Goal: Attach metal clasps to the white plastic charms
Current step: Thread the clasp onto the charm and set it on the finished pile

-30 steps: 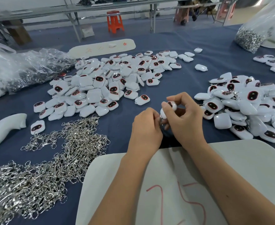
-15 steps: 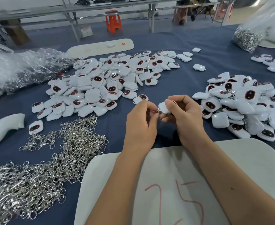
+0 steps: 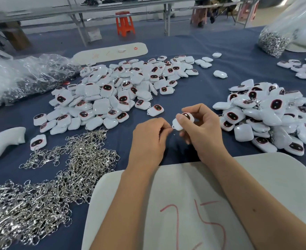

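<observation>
From the head camera, the person is holding both hands together over the blue worktop [image 3: 211, 51], just beyond the white board [image 3: 256, 177] with red marks on it. The right hand [image 3: 205, 131] is pinching a white charm [image 3: 180, 123], thumb on its dark face, fingers curled behind it. The charm's small loop end is pointing left, toward the left hand [image 3: 148, 139].

The left hand is sitting just left of the charm with its fingers curled, its grip pressing on something small and metallic at the fingertips, presumably a clasp [image 3: 172, 126]; only a sliver is showing, so I cannot tell its shape or which way it is lying. That sliver is meeting the charm's left edge, so the joining seems to be happening there, along a left-right line between the two grips.

The loose clasps are lying in a heap [image 3: 40, 195] near left, closer to the left hand. Bare charms are piled far left of centre [image 3: 112, 91]; another charm pile [image 3: 271, 116] is sitting right, beside the right hand, with bits of metal showing among them.
</observation>
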The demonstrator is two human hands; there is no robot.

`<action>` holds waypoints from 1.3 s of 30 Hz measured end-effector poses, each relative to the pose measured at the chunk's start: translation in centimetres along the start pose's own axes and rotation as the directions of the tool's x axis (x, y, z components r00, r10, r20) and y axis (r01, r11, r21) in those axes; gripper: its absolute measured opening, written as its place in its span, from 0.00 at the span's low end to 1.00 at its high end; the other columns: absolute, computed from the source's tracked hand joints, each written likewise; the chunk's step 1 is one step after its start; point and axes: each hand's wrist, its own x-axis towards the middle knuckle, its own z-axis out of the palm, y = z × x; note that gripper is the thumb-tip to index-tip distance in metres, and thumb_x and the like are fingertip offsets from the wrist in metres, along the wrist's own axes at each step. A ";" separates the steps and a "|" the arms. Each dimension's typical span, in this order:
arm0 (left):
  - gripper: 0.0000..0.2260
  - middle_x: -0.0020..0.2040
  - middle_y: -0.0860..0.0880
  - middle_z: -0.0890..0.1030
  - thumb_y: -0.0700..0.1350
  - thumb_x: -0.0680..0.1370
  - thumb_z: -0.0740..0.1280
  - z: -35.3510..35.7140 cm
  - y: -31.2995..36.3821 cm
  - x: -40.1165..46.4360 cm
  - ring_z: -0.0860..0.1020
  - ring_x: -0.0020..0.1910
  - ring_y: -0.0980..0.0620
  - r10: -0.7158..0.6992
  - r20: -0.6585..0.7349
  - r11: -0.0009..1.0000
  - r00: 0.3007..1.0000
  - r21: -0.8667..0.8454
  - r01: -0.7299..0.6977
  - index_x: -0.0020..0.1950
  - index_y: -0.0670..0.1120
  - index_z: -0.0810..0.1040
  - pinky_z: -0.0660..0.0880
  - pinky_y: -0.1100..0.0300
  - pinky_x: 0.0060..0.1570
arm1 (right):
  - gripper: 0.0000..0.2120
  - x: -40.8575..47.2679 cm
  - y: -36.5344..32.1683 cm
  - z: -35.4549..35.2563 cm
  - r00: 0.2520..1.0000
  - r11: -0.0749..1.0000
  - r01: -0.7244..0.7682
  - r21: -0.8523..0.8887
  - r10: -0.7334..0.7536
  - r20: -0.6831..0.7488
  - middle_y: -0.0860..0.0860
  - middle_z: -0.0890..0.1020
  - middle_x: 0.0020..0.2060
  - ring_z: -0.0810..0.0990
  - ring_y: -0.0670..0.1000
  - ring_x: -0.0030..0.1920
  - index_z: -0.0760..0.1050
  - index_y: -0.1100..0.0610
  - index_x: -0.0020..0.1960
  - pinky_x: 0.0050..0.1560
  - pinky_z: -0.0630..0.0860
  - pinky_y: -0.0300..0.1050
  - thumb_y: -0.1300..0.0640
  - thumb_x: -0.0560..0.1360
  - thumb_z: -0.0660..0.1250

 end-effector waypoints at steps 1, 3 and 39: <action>0.04 0.40 0.55 0.83 0.41 0.79 0.71 -0.1 0.0 0.0 0.79 0.41 0.53 -0.015 0.015 0.999 1.000 0.041 0.014 0.44 0.47 0.83 0.75 0.53 0.45 | 0.07 -0.2 0.0 0.1 0.998 0.996 0.058 -0.069 -0.057 0.014 0.48 0.83 0.37 0.81 0.50 0.28 0.78 0.55 0.51 0.25 0.73 0.41 0.59 0.76 0.76; 0.05 0.40 0.52 0.82 0.41 0.79 0.70 -0.2 0.2 0.1 0.78 0.41 0.47 -0.051 0.049 0.989 0.998 0.140 0.044 0.43 0.47 0.81 0.73 0.49 0.44 | 0.09 -0.6 -0.1 0.5 0.973 0.944 0.232 -0.236 -0.222 0.069 0.47 0.83 0.37 0.83 0.50 0.32 0.77 0.54 0.51 0.30 0.77 0.43 0.59 0.76 0.76; 0.09 0.37 0.49 0.77 0.30 0.71 0.66 -0.1 0.4 0.4 0.75 0.37 0.45 -0.004 -0.131 0.990 0.991 0.138 0.022 0.39 0.43 0.79 0.72 0.48 0.38 | 0.17 -0.7 -0.1 0.7 0.987 0.996 -0.002 0.085 -0.011 0.159 0.56 0.87 0.41 0.82 0.54 0.31 0.74 0.59 0.53 0.34 0.80 0.44 0.63 0.71 0.81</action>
